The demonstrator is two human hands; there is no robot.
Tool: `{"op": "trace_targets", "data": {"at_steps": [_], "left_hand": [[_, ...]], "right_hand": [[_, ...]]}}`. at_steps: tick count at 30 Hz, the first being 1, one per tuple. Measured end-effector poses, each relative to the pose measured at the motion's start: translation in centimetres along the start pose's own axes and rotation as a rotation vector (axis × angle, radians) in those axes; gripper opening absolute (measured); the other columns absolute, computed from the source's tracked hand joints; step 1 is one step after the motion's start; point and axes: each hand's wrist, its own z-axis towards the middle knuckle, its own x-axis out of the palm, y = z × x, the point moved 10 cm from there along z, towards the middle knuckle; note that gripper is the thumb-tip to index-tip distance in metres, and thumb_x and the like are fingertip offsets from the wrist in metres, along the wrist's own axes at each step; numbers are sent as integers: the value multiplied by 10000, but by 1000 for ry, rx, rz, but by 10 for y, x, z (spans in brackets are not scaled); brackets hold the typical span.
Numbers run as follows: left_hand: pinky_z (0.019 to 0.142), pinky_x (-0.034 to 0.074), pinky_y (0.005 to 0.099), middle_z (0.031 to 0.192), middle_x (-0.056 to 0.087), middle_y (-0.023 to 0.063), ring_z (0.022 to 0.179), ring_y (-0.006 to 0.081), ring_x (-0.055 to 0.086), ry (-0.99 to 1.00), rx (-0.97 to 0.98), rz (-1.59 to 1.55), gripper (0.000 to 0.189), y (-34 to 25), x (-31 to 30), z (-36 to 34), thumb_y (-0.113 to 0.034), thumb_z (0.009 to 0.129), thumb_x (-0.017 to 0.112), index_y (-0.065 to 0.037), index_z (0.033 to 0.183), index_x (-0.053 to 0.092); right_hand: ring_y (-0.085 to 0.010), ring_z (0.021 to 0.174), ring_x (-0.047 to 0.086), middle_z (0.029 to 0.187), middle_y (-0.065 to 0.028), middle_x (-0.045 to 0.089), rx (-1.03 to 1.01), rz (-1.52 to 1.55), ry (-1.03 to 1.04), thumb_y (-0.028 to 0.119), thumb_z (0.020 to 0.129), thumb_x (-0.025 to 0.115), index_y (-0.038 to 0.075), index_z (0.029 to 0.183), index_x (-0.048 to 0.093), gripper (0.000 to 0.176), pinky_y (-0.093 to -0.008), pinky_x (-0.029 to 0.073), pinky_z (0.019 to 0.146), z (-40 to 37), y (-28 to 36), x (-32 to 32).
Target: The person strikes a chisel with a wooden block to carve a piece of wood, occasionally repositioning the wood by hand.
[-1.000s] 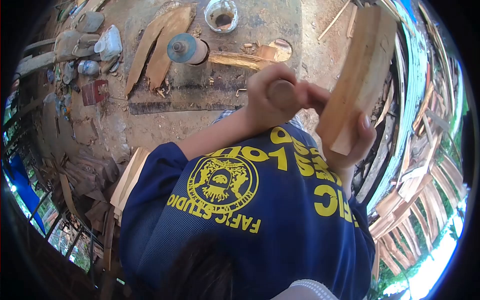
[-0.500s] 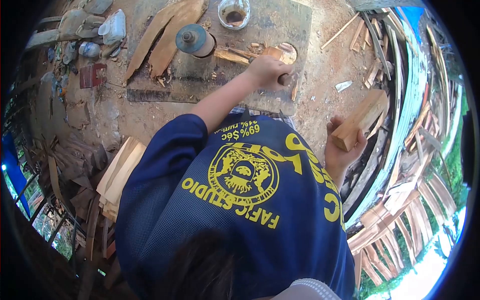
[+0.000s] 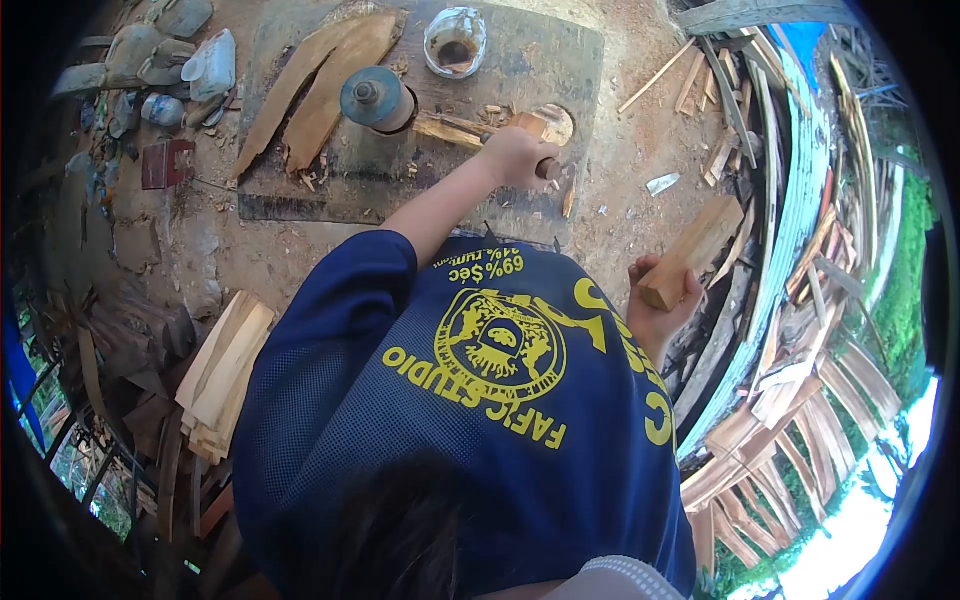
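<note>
My left hand (image 3: 516, 160) is closed around a wooden-handled tool (image 3: 547, 168), whose rounded handle end sticks out of the fist; its far part is partly hidden. Beside that hand, a split piece of wood (image 3: 448, 130) and a pale round wooden disc (image 3: 556, 124) lie on the worn board (image 3: 440, 190). Lower right, my right hand (image 3: 660, 318) grips the near end of a long, angular wooden block (image 3: 695, 250), held tilted with its far end pointing up and right.
On the board stand a green-topped cylinder (image 3: 375, 98) and a jar (image 3: 455, 45), beside curved wood slabs (image 3: 335, 85). Wood strips (image 3: 225, 375) are stacked lower left. Scrap wood and a pale curved edge (image 3: 790, 230) line the right. A red object (image 3: 167, 164) lies left.
The view has shifted slightly, so the board and its objects appear further left. The block in my right hand is turned a little. My left hand remains closed on the tool.
</note>
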Motion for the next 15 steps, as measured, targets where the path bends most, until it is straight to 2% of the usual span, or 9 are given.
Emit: {"op": "trace_targets", "data": {"at_steps": [6, 10, 13, 15], "left_hand": [[559, 499, 393, 626, 618, 63, 606, 271, 639, -52, 14, -8, 185, 1, -5, 2, -261, 657, 750, -160, 764, 638], [591, 506, 380, 655, 630, 46, 640, 254, 648, -178, 38, 18, 212, -1, -18, 5, -254, 642, 761, -162, 781, 630], [600, 511, 376, 674, 639, 45, 655, 245, 657, -297, 57, 14, 236, 5, -16, 8, -252, 640, 775, -152, 784, 617], [602, 514, 373, 680, 643, 47, 662, 241, 662, -361, 61, 0, 248, 8, -21, 10, -252, 638, 784, -144, 776, 608]], "right_hand": [[-266, 824, 582, 834, -146, 628, -20, -28, -38, 463, 862, 493, -1, 1019, 566, 495, -389, 434, 799, 1, 3, 1], [-265, 842, 588, 837, -149, 632, -4, -51, 8, 455, 862, 494, -1, 1037, 562, 493, -392, 430, 810, 4, 3, 9], [-259, 777, 604, 837, -145, 635, -29, -88, 49, 441, 869, 510, -2, 1056, 561, 483, -397, 460, 767, 7, 9, 20], [-234, 663, 604, 819, -136, 629, -23, -161, 71, 433, 878, 533, 0, 1122, 533, 497, -377, 499, 657, 14, 21, 19]]}}
